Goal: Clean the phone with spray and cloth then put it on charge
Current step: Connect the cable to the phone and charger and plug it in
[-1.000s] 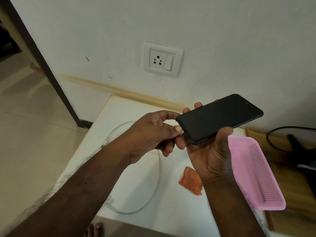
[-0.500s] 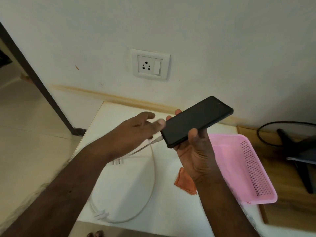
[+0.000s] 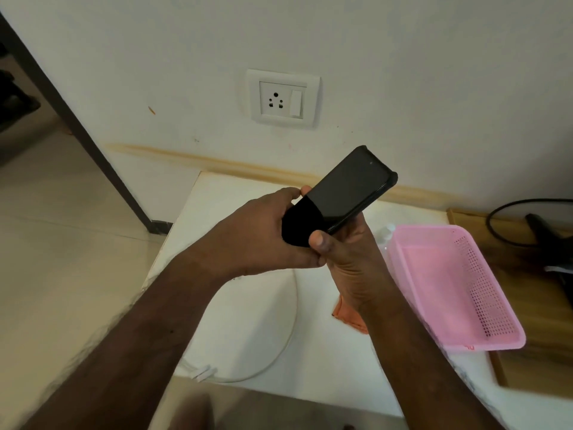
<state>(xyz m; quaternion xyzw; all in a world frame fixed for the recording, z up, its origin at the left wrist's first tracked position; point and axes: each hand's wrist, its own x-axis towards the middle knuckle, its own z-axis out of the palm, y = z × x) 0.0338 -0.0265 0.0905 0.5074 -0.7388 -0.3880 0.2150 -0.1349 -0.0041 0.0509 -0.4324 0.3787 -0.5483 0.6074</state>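
This looks like a room in a home: a white wall (image 3: 403, 57) with a plug socket (image 3: 283, 99), a tiled floor (image 3: 62, 243), and a small white table (image 3: 248, 321).

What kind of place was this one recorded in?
Probably a room in a home: a wall socket above a small white table, a pink plastic basket and a tiled floor.

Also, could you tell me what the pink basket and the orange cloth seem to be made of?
The pink basket looks like moulded plastic, slightly glossy: its walls are rigid and perforated in even rows. The orange cloth seems a soft woven or microfibre fabric, matte and creased, though it is mostly hidden.
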